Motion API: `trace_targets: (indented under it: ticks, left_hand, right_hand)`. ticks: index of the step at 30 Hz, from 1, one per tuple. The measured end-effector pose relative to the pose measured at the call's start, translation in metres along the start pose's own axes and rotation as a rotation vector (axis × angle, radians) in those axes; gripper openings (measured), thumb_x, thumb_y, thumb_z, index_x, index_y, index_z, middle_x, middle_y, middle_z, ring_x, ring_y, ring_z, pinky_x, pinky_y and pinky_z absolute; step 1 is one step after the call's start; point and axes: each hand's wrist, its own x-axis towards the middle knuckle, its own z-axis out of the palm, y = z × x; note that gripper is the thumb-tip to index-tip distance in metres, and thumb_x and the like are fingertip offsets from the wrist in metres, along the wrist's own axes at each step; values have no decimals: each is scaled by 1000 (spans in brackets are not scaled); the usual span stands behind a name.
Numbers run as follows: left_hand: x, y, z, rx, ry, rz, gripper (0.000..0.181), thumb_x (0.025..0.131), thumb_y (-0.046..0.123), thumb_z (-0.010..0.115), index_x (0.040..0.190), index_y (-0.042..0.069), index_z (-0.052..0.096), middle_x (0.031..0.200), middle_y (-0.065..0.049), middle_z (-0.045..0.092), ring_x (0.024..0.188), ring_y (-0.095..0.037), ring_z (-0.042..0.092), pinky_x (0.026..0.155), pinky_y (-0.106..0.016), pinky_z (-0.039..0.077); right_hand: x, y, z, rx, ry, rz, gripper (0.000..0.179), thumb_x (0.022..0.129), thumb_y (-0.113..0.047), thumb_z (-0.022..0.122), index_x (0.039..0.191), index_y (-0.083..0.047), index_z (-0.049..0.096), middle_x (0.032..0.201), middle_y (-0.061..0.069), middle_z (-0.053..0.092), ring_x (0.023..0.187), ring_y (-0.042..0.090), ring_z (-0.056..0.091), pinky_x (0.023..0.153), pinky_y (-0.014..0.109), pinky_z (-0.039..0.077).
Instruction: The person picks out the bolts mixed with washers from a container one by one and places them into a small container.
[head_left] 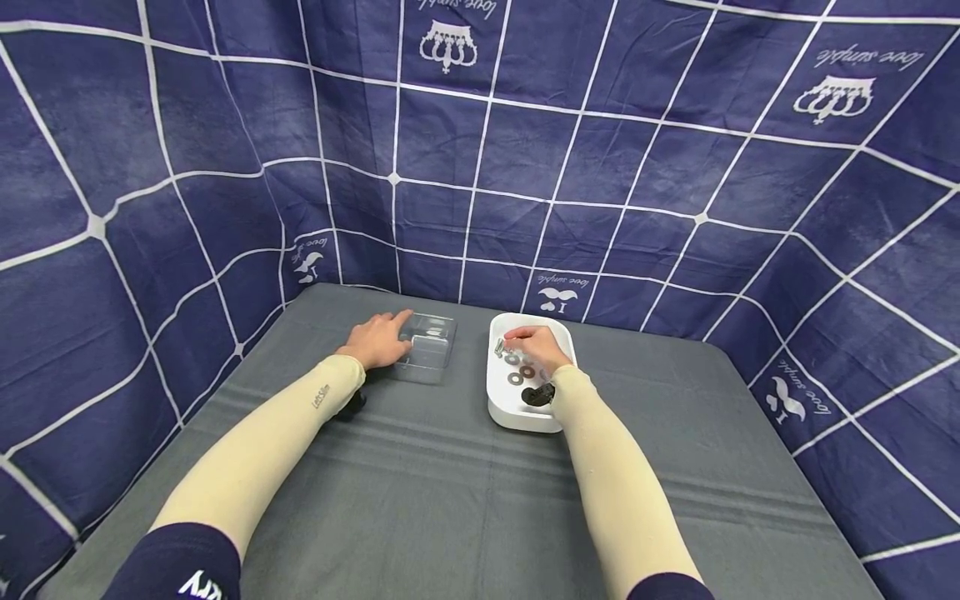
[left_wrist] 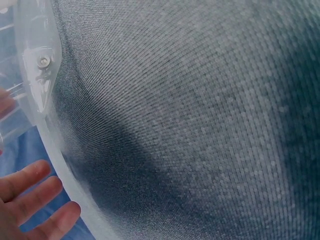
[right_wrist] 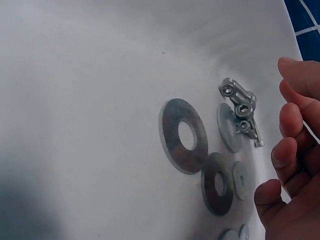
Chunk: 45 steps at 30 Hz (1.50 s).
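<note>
My left hand lies at the left side of a clear plastic compartment box, one fingertip at its far left corner. In the left wrist view, several spread fingers show below the clear box, and a socket-head bolt shows through its plastic. My right hand reaches into a white tray with relaxed, bent fingers. Thumb and index tips come close together beside a small heap of socket-head bolts; nothing shows between them. Several flat washers lie in the tray.
A grey cloth covers the table. The box stands left of the tray with a strip of cloth between them. Blue grid-patterned curtains rise behind the table and on both sides.
</note>
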Motion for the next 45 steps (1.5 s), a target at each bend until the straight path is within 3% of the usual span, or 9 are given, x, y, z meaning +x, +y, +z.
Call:
trace_targets:
  ticks: [11,18,30,45]
  left_hand:
    - [0,7,-3,-4,2,8,71,95,37,57,159,19,31,148,-21,49,136,-41,47,100,-65,43]
    - [-1,6,-1,2,-12,-2,71,97,37,57,159,20,30,149,-21,48,137,-41,46,101,-65,43]
    - [-1,4,-2,4,0,2,71,96,38,56,159,20,30,148,-22,48,136,-41,47,99,-65,44]
    - [-2,2,-1,7,-2,-3,71,96,40,56,159,20,30,149,-21,48,137,-41,47,100,-65,44]
  right_hand:
    - [-2,6,6,-1,37,61,21,84,-17,77,102,-7,79,95,-1,73,78,12,56,59,23,45]
    - [-5,8,7,-2,22,142,22,83,-14,78,104,-6,79,80,-3,67,58,10,47,47,23,42]
    - [-1,13,8,-27,-23,134,20,83,-13,77,101,-6,79,79,-5,69,53,8,44,48,24,41]
    - [8,20,12,-126,-6,120,17,79,-21,82,94,-13,81,87,1,71,64,13,53,47,27,44]
